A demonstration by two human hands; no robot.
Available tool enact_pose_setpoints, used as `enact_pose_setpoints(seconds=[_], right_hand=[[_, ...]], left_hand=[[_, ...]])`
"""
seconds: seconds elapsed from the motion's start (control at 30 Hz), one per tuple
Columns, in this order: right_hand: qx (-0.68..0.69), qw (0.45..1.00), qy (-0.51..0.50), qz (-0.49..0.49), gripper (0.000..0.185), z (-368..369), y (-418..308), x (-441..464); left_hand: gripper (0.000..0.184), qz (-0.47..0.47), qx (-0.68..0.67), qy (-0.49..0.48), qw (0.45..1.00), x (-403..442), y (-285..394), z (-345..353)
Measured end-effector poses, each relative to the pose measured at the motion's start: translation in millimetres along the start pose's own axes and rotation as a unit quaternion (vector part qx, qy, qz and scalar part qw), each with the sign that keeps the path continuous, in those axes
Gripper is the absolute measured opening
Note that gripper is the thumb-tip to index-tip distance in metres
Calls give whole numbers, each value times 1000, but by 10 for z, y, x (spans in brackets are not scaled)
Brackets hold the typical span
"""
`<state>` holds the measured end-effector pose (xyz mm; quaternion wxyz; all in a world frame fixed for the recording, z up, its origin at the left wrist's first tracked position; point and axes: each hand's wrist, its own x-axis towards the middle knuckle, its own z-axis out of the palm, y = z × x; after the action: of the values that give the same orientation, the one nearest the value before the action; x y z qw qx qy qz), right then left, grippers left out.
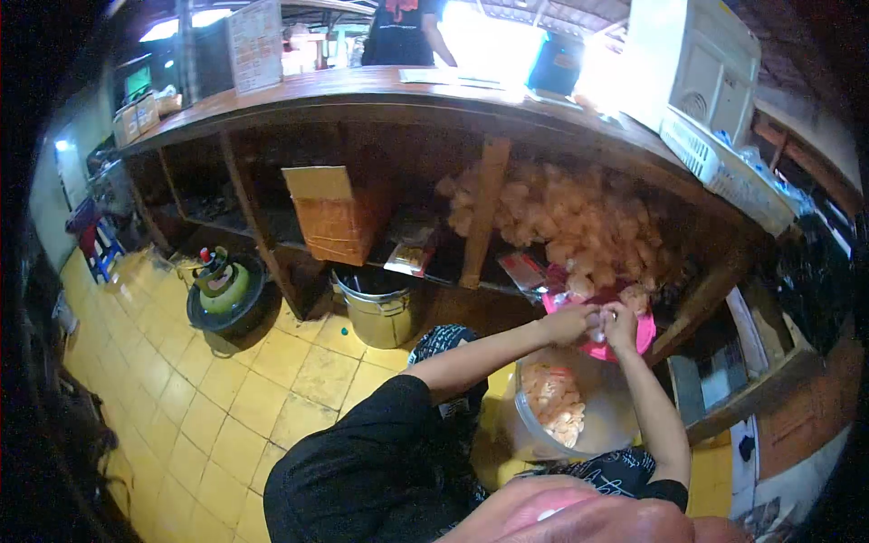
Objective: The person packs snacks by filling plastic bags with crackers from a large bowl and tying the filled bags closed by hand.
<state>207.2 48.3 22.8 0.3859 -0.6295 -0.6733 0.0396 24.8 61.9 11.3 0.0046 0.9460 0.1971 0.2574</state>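
Yellow square-tiled floor (181, 389), dark grout lines, spread across left and foreground.
Long brown wooden desk (353, 90), open-shelved below, curving across the view.
Large heap of pale-orange, rounded bundles (534, 204), piled on the shelf at right, partly behind an upright post.
White boxy casing (720, 72), on the desk's right end, behind a white slatted plastic basket (695, 149).
Wide clear plastic tub (615, 416), low between the forearms; pale-orange flat pieces (554, 403) inside.
Brown cardboard box (330, 222), flap raised, on the shelf left of the heap.
Round black tub (206, 319), on the floor at left; green gas cylinder (217, 306) standing within.
Silver metal bucket (385, 324), handled, on the floor below the box.
Bright pink round-edged plastic basin (646, 333), just behind the hands, before the heap.
Left grip (570, 324) and right grip (621, 328), fingers curled, close together over the basin and above the clear tub.
Small pale thing (595, 326), blurred, between both; cannot tell whether firmly grasped, or by which.
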Motion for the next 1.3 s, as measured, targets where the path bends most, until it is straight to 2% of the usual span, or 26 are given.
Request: enact_pose_setpoints(seconds=[0.03,0.07,0.2,0.27,0.33,0.37,0.43,0.47,0.53,0.6,0.67,0.73,0.77,0.83,0.87,0.93,0.97,1.03,1.07,1.13,1.2,1.27,1.3], right_hand=[[26,1000,0,3,9,-35,-6,-19],[50,999,4,5,9,-100,-26,-65],[15,996,82,-14,10,-387,-431,-228],[-1,998,60,-23,9,-503,-386,-216],[207,974,73,60,10,-594,-429,-244],[208,974,69,58,10,-650,-456,-273],[250,964,32,90,11,-735,-472,-348],[246,965,28,88,11,-710,-424,-372],[240,969,15,52,13,-655,-347,-379],[234,971,0,58,16,-586,-342,-409],[217,976,-19,-1,19,-484,-345,-418],[185,982,-26,24,21,-460,-372,-365],[213,975,-46,38,21,-488,-518,-377],[234,969,-61,38,21,-520,-646,-390],[235,969,-60,38,21,-567,-702,-385],[222,972,-60,47,20,-739,-845,-393],[235,971,-30,9,16,-788,-877,-387],[249,968,3,-8,16,-977,-1044,-377],[265,963,36,-25,16,-1060,-1115,-376],[260,960,94,-40,15,-1191,-1098,-360],[241,965,104,-15,12,-1286,-1103,-389],[236,962,139,-12,9,-1308,-1004,-394],[198,959,175,-100,10,-1245,-941,-369]], left_hand=[[47,-14,-28,1,1000,13,-3,62],[52,6,74,-12,997,6,-14,128],[48,-36,70,1,997,-33,-58,290],[46,-53,69,26,996,-17,-95,296],[46,-67,43,43,996,20,-149,270],[40,-72,43,78,993,33,-153,290],[39,-77,20,50,996,33,-149,238],[39,-75,-2,25,997,64,-115,185],[33,-65,-24,73,995,36,-42,111],[26,-1,-28,132,991,5,46,77],[26,-7,-62,163,985,58,95,171],[27,-157,-199,96,963,133,146,189],[27,-155,-200,96,963,187,89,323],[27,-55,-182,243,951,257,4,457],[27,-53,-181,243,952,258,-22,440],[17,-52,-148,180,971,235,-79,369],[17,-51,-149,180,971,248,-134,389],[25,-134,-127,174,967,268,-243,430],[25,-134,-129,173,967,259,-254,385],[23,-228,-172,118,951,224,-291,347],[27,-194,-141,116,964,223,-368,406],[31,-124,-114,18,986,245,-563,589],[28,-73,-133,79,985,193,-634,686]])
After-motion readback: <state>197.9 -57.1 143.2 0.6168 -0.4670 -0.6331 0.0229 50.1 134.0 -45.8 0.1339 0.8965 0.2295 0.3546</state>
